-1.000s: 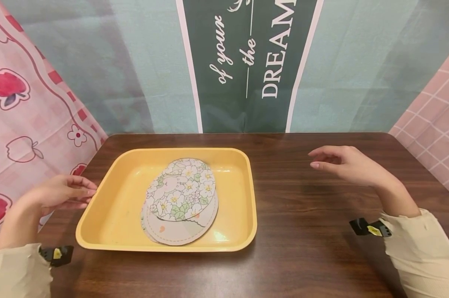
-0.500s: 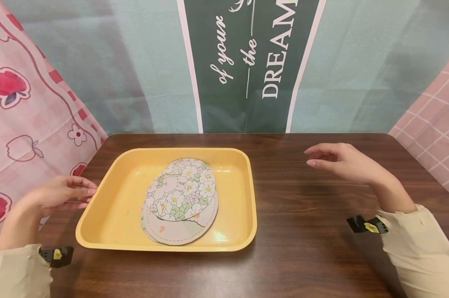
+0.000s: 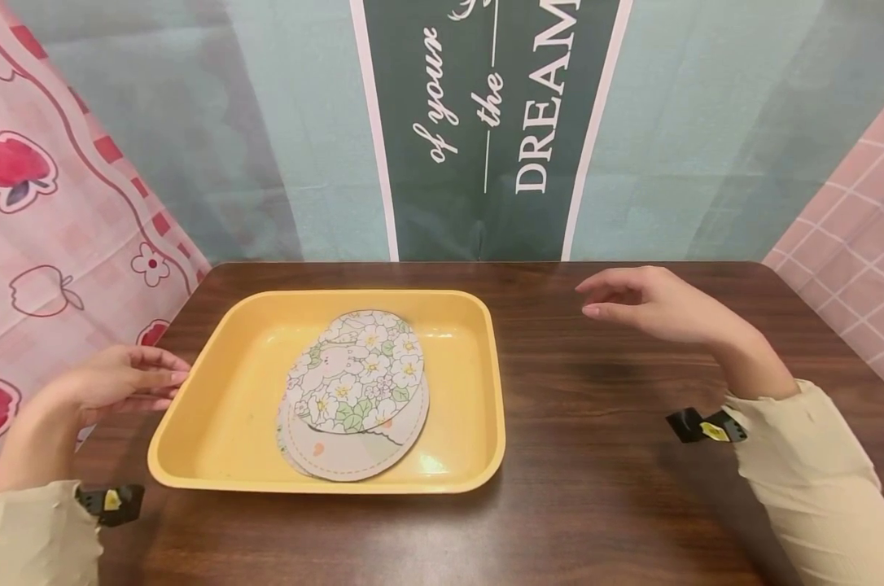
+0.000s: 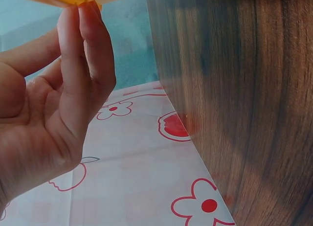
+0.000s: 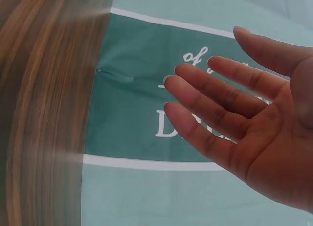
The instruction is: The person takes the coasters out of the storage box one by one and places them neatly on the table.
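Observation:
A yellow rectangular tray (image 3: 200,415) lies on the left half of the table. Inside it, flat oval pieces overlap: the upper oval piece (image 3: 372,366) carries white flowers, green leaves and a small animal, and a paler oval piece (image 3: 339,460) with a dashed border shows beneath. My left hand (image 3: 123,378) is at the tray's left side, its fingertips touching the outer wall just under the rim; in the left wrist view the extended fingers (image 4: 73,45) meet the yellow edge. Above the table to the right, my right hand (image 3: 662,305) hovers with relaxed, spread fingers, holding nothing.
The dark wood table (image 3: 574,488) extends right of the tray and in front of it. A teal cloth (image 3: 317,130) with a lettered green band hangs along the back edge. Pink patterned cloth (image 3: 83,220) hangs at the left, pink tile-patterned cloth (image 3: 867,236) at the right.
My right hand has moved left and a little farther back, staying above the table. The left hand, the tray and the oval pieces have stayed in place.

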The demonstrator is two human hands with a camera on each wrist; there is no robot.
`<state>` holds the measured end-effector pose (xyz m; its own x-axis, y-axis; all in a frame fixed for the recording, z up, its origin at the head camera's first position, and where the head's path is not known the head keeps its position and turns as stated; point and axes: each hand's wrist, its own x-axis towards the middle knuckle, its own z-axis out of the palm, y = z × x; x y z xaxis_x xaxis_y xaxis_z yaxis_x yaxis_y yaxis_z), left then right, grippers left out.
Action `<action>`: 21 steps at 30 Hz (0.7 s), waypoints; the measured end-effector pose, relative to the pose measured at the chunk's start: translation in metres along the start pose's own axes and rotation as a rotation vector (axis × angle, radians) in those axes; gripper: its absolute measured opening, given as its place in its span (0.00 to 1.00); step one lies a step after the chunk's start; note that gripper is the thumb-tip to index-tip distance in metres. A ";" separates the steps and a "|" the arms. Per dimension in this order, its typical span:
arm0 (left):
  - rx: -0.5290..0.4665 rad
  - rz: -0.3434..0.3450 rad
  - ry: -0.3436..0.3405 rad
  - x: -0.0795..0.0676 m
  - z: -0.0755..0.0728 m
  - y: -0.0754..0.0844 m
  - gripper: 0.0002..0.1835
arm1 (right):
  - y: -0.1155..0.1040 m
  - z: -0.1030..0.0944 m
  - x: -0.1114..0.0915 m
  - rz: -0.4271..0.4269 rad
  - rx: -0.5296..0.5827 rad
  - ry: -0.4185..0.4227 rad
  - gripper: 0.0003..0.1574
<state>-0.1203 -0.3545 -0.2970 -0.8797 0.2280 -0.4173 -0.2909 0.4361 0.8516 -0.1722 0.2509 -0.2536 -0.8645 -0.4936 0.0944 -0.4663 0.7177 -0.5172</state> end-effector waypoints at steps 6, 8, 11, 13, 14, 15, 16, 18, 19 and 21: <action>-0.005 0.013 -0.010 0.001 0.000 0.000 0.05 | -0.009 -0.001 0.012 -0.080 -0.006 -0.043 0.18; -0.008 0.014 -0.011 0.001 -0.001 0.000 0.05 | -0.012 -0.001 0.016 -0.087 0.003 -0.053 0.18; -0.007 0.012 -0.008 0.001 -0.001 -0.001 0.05 | -0.017 0.001 0.023 -0.085 0.025 -0.063 0.17; -0.004 0.012 -0.005 0.001 -0.001 -0.001 0.06 | -0.020 0.002 0.027 -0.081 0.037 -0.072 0.16; -0.002 0.011 -0.002 0.002 -0.001 -0.001 0.06 | -0.021 0.003 0.029 -0.083 0.042 -0.075 0.16; -0.002 0.009 0.000 0.001 -0.001 -0.001 0.06 | -0.022 0.004 0.031 -0.086 0.044 -0.081 0.16; 0.001 0.008 0.003 0.001 -0.001 -0.001 0.06 | -0.023 0.005 0.033 -0.088 0.047 -0.086 0.16; 0.011 0.003 0.010 0.001 -0.001 -0.001 0.08 | -0.026 0.006 0.037 -0.096 0.049 -0.094 0.16; 0.018 -0.002 0.015 0.001 0.000 -0.001 0.09 | -0.028 0.007 0.039 -0.097 0.051 -0.098 0.16; 0.032 -0.009 0.020 0.000 0.000 0.000 0.12 | -0.031 0.008 0.042 -0.096 0.056 -0.110 0.16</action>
<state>-0.1205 -0.3541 -0.2974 -0.8846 0.2069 -0.4180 -0.2865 0.4661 0.8371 -0.1925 0.2045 -0.2401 -0.7894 -0.6115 0.0538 -0.5318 0.6375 -0.5574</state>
